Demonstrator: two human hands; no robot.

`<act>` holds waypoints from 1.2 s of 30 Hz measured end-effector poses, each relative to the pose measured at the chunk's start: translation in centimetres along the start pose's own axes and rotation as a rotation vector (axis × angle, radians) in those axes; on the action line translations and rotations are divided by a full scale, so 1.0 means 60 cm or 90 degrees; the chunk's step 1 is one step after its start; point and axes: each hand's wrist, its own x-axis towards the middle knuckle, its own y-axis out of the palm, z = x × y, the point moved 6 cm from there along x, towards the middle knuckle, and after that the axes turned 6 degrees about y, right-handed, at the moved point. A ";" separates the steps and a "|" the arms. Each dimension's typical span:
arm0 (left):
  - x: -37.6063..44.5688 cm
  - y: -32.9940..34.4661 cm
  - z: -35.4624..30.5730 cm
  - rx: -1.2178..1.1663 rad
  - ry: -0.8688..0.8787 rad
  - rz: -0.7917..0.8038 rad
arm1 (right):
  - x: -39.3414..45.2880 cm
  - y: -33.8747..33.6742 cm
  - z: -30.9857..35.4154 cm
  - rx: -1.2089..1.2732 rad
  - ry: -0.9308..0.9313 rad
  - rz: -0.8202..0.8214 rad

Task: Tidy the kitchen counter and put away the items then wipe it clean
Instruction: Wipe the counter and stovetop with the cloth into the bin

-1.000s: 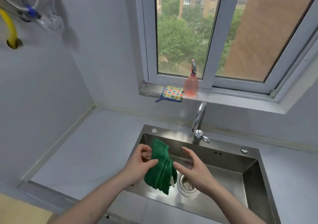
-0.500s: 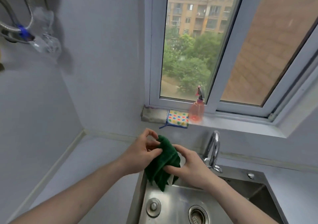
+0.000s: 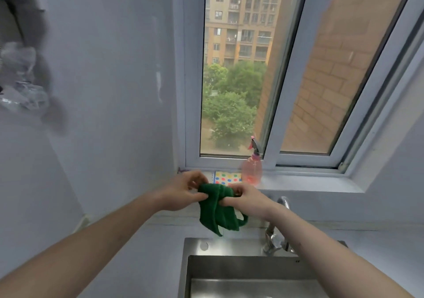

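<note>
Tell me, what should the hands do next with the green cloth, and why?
Probably lay the green cloth on the windowsill, beside the spotted cloth. Both the left hand and the right hand hold it bunched right in front of the sill, above the sink, and the spray bottle already stands there.

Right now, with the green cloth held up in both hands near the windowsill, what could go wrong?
1. The spray bottle stands on the windowsill right beside the right hand; a careless swing there could tip it toward the sink.
2. The green cloth is only pinched at its top edge by the left hand and the right hand, with most of it hanging loose, so it may slip down.
3. Its hanging end could drag against the faucet.
</note>
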 end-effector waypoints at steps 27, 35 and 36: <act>0.298 0.003 0.250 0.234 -0.147 -0.201 | 0.327 -0.016 -0.124 -0.284 0.055 -0.143; 0.198 0.007 0.183 0.310 -0.015 -0.094 | 0.248 -0.011 -0.075 -0.286 0.023 -0.152; 0.179 0.002 0.167 0.320 0.001 -0.095 | 0.229 -0.012 -0.064 -0.277 0.009 -0.160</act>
